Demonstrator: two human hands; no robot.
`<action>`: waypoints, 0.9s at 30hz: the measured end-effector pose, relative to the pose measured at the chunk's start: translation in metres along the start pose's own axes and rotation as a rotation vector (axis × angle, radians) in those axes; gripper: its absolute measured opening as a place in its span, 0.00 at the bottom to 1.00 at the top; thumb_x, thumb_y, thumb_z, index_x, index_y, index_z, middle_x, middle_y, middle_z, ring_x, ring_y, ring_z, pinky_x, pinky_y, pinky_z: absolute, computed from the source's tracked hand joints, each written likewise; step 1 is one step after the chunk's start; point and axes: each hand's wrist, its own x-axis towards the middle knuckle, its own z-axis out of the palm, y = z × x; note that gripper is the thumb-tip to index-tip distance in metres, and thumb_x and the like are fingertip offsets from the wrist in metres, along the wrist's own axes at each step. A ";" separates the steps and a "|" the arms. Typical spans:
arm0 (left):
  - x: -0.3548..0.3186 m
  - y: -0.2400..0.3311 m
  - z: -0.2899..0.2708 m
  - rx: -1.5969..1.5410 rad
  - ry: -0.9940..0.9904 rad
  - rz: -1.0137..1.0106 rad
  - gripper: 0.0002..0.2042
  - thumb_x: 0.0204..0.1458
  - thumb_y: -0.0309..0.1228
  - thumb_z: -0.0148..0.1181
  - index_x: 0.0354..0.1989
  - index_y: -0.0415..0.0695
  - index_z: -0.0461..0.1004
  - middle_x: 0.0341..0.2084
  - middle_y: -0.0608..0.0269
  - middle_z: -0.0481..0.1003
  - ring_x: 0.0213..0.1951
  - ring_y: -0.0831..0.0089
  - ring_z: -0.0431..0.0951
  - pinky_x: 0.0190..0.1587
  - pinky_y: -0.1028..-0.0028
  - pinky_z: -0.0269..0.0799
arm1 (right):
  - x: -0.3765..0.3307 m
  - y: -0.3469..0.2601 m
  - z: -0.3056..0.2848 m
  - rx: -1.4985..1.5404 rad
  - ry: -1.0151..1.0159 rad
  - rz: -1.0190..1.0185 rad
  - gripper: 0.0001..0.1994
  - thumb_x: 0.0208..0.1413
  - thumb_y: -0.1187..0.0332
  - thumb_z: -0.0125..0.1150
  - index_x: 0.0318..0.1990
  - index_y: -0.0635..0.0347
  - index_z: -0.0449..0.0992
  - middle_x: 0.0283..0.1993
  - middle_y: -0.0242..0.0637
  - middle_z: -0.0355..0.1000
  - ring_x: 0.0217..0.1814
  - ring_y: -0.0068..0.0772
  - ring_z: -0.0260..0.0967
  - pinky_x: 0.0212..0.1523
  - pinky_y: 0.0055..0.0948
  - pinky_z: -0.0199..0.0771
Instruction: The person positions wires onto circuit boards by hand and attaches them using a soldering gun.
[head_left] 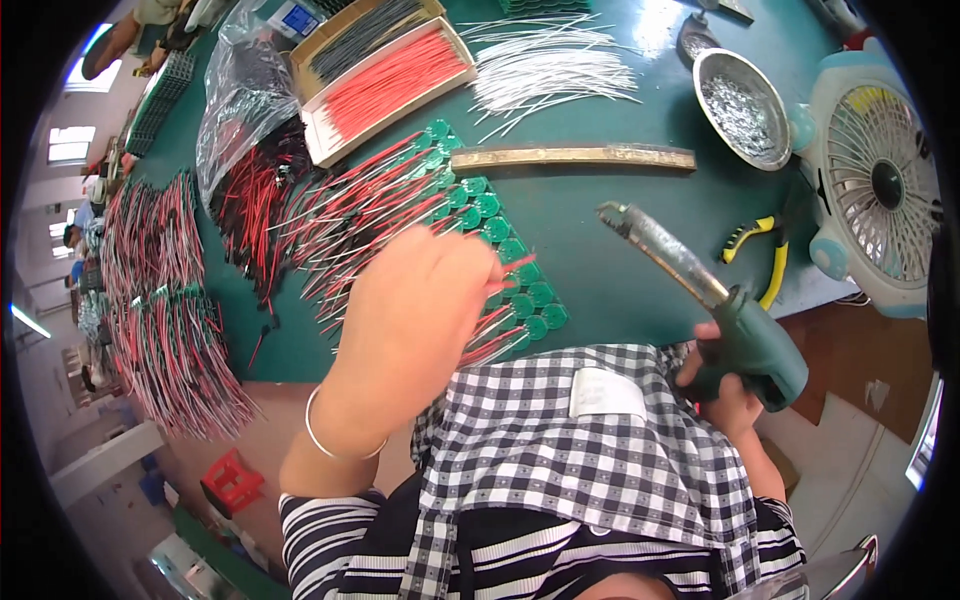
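Note:
My left hand (415, 310) is closed in a pinch, with the short end of a red wire (518, 264) sticking out past its fingertips. It hovers over a panel of small round green circuit boards (540, 293), from which many red, white and dark wires (350, 205) trail to the left. The palm side of this hand is hidden. My right hand (730, 400) grips the dark green handle of a soldering gun (760, 345) near the table's front edge. Its metal barrel and tip (625, 218) point up and left, apart from the boards.
Behind the panel lie a wooden strip (575, 158), a box of red wires (395, 85) and loose white wires (550, 75). At right are a metal bowl of silvery scraps (742, 108), yellow-handled pliers (760, 245) and a fan (880, 185). Wired boards (165, 350) hang over the left edge.

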 end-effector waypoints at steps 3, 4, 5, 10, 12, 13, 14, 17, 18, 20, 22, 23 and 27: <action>-0.026 -0.002 0.013 -0.071 0.016 -0.045 0.08 0.42 0.19 0.61 0.32 0.42 0.75 0.25 0.60 0.72 0.29 0.62 0.70 0.33 0.67 0.65 | -0.007 -0.001 -0.013 -0.023 -0.186 0.151 0.24 0.55 0.55 0.57 0.51 0.66 0.69 0.41 0.39 0.74 0.31 0.33 0.71 0.37 0.30 0.69; -0.033 -0.002 0.021 -0.096 0.005 -0.050 0.10 0.40 0.19 0.61 0.33 0.42 0.75 0.25 0.60 0.72 0.29 0.62 0.70 0.33 0.67 0.65 | -0.010 -0.002 -0.020 -0.032 -0.272 0.223 0.20 0.55 0.60 0.58 0.49 0.65 0.72 0.40 0.38 0.75 0.35 0.34 0.72 0.41 0.31 0.70; -0.039 -0.001 0.028 -0.122 -0.007 -0.053 0.11 0.39 0.19 0.61 0.34 0.42 0.76 0.24 0.61 0.71 0.29 0.62 0.70 0.33 0.67 0.66 | -0.012 -0.004 -0.026 -0.038 -0.269 0.221 0.20 0.55 0.60 0.58 0.49 0.65 0.72 0.40 0.38 0.75 0.35 0.34 0.72 0.41 0.31 0.70; -0.053 0.002 0.055 -0.056 0.156 -0.075 0.11 0.37 0.19 0.60 0.32 0.44 0.77 0.26 0.63 0.71 0.28 0.65 0.70 0.30 0.68 0.66 | -0.015 -0.022 -0.025 -0.716 -0.380 -0.148 0.14 0.49 0.68 0.61 0.44 0.58 0.77 0.46 0.38 0.75 0.51 0.44 0.67 0.55 0.41 0.59; -0.052 0.003 0.056 -0.029 0.150 -0.062 0.10 0.37 0.22 0.61 0.32 0.44 0.76 0.25 0.64 0.69 0.28 0.65 0.70 0.30 0.67 0.65 | -0.013 -0.026 -0.023 -0.733 -0.383 -0.175 0.14 0.48 0.69 0.60 0.45 0.58 0.77 0.47 0.38 0.74 0.51 0.44 0.67 0.54 0.41 0.61; -0.052 0.003 0.056 0.004 0.141 -0.048 0.10 0.37 0.25 0.62 0.32 0.45 0.76 0.24 0.64 0.67 0.28 0.66 0.70 0.30 0.67 0.65 | -0.012 -0.026 -0.021 -0.777 -0.391 -0.210 0.14 0.48 0.70 0.60 0.44 0.58 0.77 0.46 0.38 0.74 0.51 0.44 0.67 0.54 0.41 0.61; -0.051 0.002 0.058 0.001 0.145 -0.047 0.10 0.37 0.25 0.62 0.32 0.45 0.76 0.24 0.64 0.67 0.28 0.66 0.70 0.30 0.67 0.65 | -0.011 -0.027 -0.020 -0.819 -0.399 -0.246 0.14 0.48 0.70 0.60 0.44 0.59 0.77 0.46 0.38 0.74 0.52 0.44 0.67 0.54 0.41 0.62; -0.052 0.001 0.061 0.060 0.141 -0.024 0.10 0.38 0.26 0.62 0.32 0.46 0.76 0.23 0.66 0.66 0.26 0.68 0.69 0.28 0.69 0.64 | -0.003 -0.026 -0.015 -0.808 -0.435 -0.333 0.13 0.47 0.72 0.59 0.42 0.60 0.77 0.44 0.39 0.74 0.49 0.45 0.69 0.51 0.41 0.66; -0.051 0.001 0.063 0.040 0.194 -0.002 0.11 0.36 0.24 0.64 0.32 0.45 0.77 0.23 0.66 0.67 0.26 0.67 0.69 0.26 0.69 0.64 | -0.002 -0.027 -0.013 -0.809 -0.434 -0.332 0.13 0.47 0.72 0.59 0.42 0.60 0.77 0.44 0.39 0.74 0.49 0.45 0.69 0.51 0.41 0.66; -0.052 0.000 0.065 0.019 0.246 0.020 0.13 0.33 0.22 0.65 0.32 0.45 0.77 0.24 0.66 0.68 0.25 0.67 0.69 0.25 0.69 0.64 | 0.002 -0.029 -0.010 -0.708 -0.470 -0.274 0.11 0.45 0.73 0.58 0.40 0.61 0.76 0.41 0.40 0.74 0.45 0.46 0.71 0.48 0.40 0.69; -0.051 -0.001 0.067 0.035 0.262 0.048 0.13 0.33 0.21 0.65 0.31 0.45 0.78 0.24 0.67 0.68 0.25 0.67 0.68 0.24 0.69 0.63 | 0.005 -0.030 -0.009 -0.708 -0.482 -0.276 0.11 0.45 0.73 0.58 0.39 0.61 0.76 0.41 0.41 0.74 0.43 0.47 0.71 0.46 0.40 0.70; -0.051 -0.001 0.067 0.032 0.262 0.049 0.13 0.33 0.21 0.65 0.31 0.45 0.78 0.24 0.67 0.68 0.25 0.67 0.68 0.24 0.69 0.63 | 0.006 -0.031 -0.008 -0.705 -0.495 -0.281 0.11 0.45 0.73 0.58 0.38 0.62 0.76 0.40 0.41 0.74 0.41 0.47 0.72 0.44 0.40 0.71; -0.050 -0.001 0.068 0.029 0.263 0.043 0.13 0.33 0.20 0.65 0.31 0.45 0.78 0.24 0.66 0.67 0.24 0.67 0.68 0.24 0.70 0.62 | 0.008 -0.033 -0.004 -0.746 -0.486 -0.328 0.10 0.45 0.73 0.58 0.38 0.62 0.76 0.39 0.42 0.74 0.39 0.47 0.72 0.42 0.39 0.71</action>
